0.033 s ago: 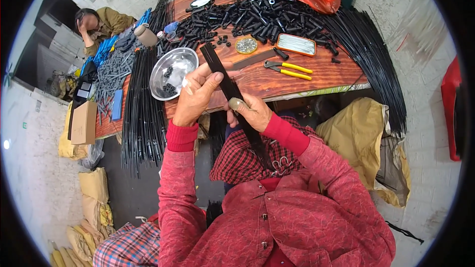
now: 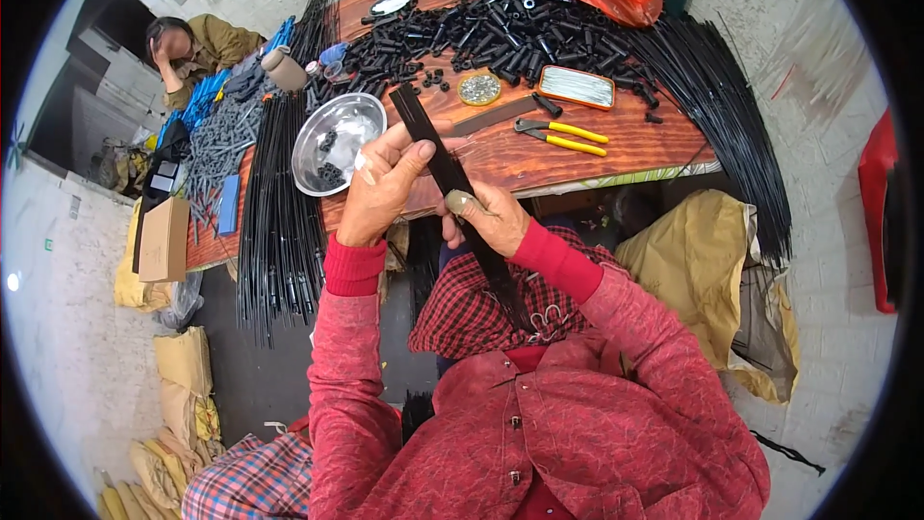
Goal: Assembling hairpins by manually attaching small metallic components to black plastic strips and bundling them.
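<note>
A long, flat black strip slants across my lap, its far end over the table edge and its near end down by my checked apron. My left hand pinches its upper part between thumb and fingers. Lower down, my right hand grips the same strip, with a tan covering on the thumb. A clear bowl with small black pieces stands just beyond my left hand. To the right on the table lie yellow-handled pliers, beside a flat dark bar.
Black tubular pieces heap across the table. Near them are a tin of thin pins and a round dish. Long black rods overhang the edges. Other people sit at the far left and far side. A yellow sack stands right.
</note>
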Motion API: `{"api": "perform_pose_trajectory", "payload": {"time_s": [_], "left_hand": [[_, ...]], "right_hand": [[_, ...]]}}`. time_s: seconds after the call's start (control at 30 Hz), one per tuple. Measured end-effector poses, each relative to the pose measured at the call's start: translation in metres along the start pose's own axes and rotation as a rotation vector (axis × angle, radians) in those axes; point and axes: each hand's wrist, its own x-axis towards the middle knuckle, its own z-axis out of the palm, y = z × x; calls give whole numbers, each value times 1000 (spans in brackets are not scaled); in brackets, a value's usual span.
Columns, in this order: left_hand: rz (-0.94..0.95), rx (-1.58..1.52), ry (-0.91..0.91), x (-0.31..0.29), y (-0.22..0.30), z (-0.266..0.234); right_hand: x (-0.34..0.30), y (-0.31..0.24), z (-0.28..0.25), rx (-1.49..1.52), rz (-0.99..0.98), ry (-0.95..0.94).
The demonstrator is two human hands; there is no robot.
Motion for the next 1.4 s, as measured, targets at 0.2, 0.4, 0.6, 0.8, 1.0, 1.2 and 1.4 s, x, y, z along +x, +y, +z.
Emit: {"api": "perform_pose_trajectory", "payload": {"time_s": [0.2, 0.4, 0.6, 0.8, 1.0, 1.2, 1.4], "left_hand": [[-14, -19, 20, 0, 5, 6], [98, 234, 98, 2, -2, 5], [327, 474, 117, -1, 5, 12], [108, 83, 228, -35, 17, 54], [526, 398, -305, -96, 44, 106], [714, -8, -839, -122, 26, 165], [714, -82, -661, -142, 21, 165]], "right_hand": [[0, 1, 0, -43, -10, 25], [3, 2, -8, 3, -13, -65], [3, -12, -15, 241, 48, -115], [3, 4, -14, 107, -16, 5], [-36, 14, 2, 45, 224, 108], [-83, 23, 18, 129, 349, 130], [-81, 43, 9, 150, 320, 281]]}}
